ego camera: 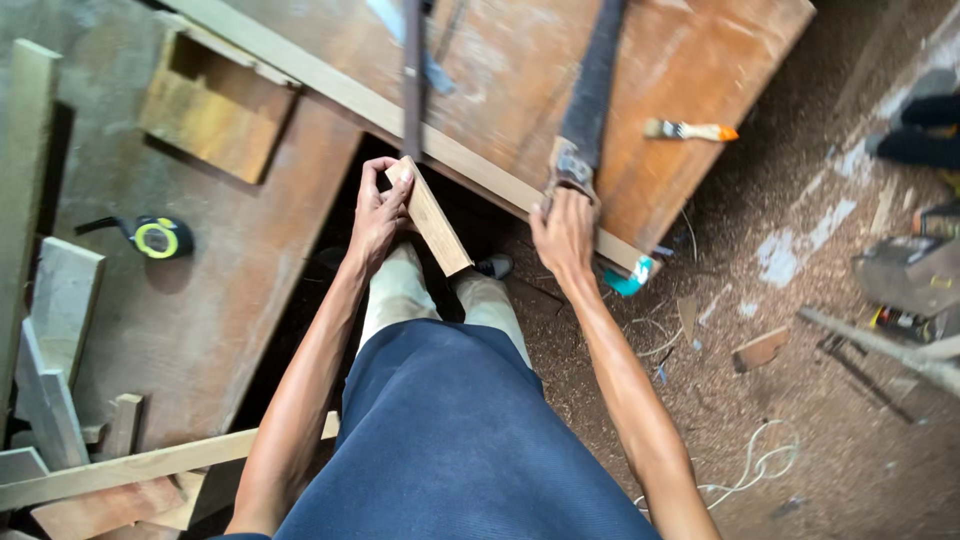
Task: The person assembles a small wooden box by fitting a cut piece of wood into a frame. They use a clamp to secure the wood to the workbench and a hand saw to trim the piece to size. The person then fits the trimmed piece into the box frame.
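**sawdust_joe:** So what's being held here?

**plankwatcher:** A short offcut of light wood point(432, 215) is gripped in the left hand point(378, 215), fingers curled shut round its upper end, just below the near edge of the big brown board point(690, 60). The block is tilted, its lower end pointing down toward the trousers.

**sawdust_joe:** And the other side?

**plankwatcher:** The right hand point(563, 235) is closed over the handle of a handsaw point(590, 95). The long dark blade is laid up across the board toward its far edge. The handle sits right at the pale wooden strip point(330, 85) that runs along the board's near edge.

**sawdust_joe:** Anything else lying about?

**plankwatcher:** A paintbrush with an orange handle point(690, 130) is seen near the board's right edge, well apart from the saw. A yellow tape measure point(155, 238) is set on the panel to the left. A dark bar point(412, 75) is hung down above the offcut, possibly a clamp, but it's too blurred to be called. The floor point(800, 400) is covered in sawdust, with a white cord point(760, 460) looped on it.
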